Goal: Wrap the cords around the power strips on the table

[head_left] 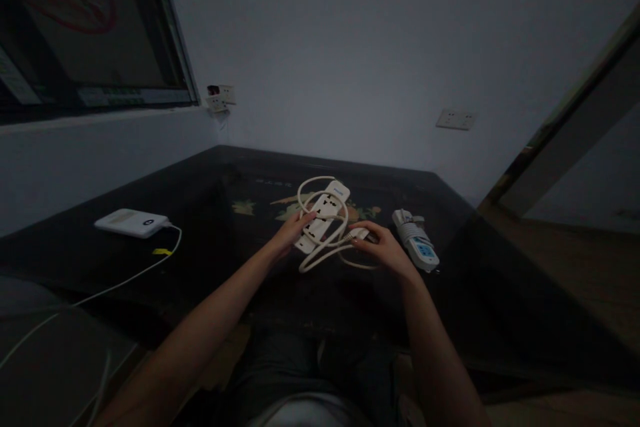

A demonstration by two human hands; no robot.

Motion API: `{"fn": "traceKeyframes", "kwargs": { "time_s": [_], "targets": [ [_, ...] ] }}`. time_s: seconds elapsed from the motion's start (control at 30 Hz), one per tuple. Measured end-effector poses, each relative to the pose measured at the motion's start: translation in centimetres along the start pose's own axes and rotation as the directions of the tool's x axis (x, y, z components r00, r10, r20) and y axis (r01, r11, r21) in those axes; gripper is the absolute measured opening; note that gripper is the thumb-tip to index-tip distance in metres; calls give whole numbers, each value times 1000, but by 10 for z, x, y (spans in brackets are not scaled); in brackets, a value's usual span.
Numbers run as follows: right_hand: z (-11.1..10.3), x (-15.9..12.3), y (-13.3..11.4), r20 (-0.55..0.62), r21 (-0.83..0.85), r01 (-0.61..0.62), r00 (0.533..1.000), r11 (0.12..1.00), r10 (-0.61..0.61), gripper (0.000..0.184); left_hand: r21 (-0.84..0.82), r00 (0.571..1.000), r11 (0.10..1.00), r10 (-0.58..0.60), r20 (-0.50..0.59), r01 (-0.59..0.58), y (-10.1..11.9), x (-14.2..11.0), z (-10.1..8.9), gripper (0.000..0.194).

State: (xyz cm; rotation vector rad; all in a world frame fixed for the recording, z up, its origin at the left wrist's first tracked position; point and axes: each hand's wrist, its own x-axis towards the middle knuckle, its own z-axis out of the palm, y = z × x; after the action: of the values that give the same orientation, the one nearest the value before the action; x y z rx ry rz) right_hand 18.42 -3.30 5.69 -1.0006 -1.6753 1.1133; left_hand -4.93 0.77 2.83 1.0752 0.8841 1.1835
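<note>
A white power strip (327, 203) with several sockets is tilted in front of me above the dark table. My left hand (291, 232) is closed on its near left side, thumb on top. The strip's pale cord (313, 265) lies in loose loops across and beside the strip. My right hand (383, 248) grips the white plug (359, 233) at the cord's end, fingers closed round it. To the right of that hand, a second power strip (417, 243) rests on the table, its grey cord wound around it.
The black table (200, 207) bears a painted flower pattern. At its left lies a white power bank (131, 222) with a cable (135, 275) trailing off toward me, near a yellow tag (162, 251). Wall sockets (456, 119) are behind the table, and a window (90, 27) is at upper left.
</note>
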Motion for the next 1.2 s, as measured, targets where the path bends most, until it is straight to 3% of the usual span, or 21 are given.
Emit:
{"fn": "traceKeyframes", "kwargs": {
  "time_s": [0.3, 0.57, 0.83, 1.2],
  "targets": [
    [0, 4, 13, -58, 175, 9, 998, 985, 1, 37, 13, 998, 1000, 14, -64, -13, 0, 5, -4, 40],
    [2, 4, 5, -237, 304, 18, 970, 952, 57, 45, 17, 992, 998, 61, -111, -59, 1, 3, -3, 37],
    [1, 8, 10, -383, 316, 139, 924, 939, -8, 44, 13, 992, 1000, 26, -120, -25, 0, 5, -2, 34],
    [-3, 7, 10, -431, 285, 213, 899, 934, -74, 36, -27, 993, 999, -26, -119, 23, 7, -1, 6, 28]
  ]
}}
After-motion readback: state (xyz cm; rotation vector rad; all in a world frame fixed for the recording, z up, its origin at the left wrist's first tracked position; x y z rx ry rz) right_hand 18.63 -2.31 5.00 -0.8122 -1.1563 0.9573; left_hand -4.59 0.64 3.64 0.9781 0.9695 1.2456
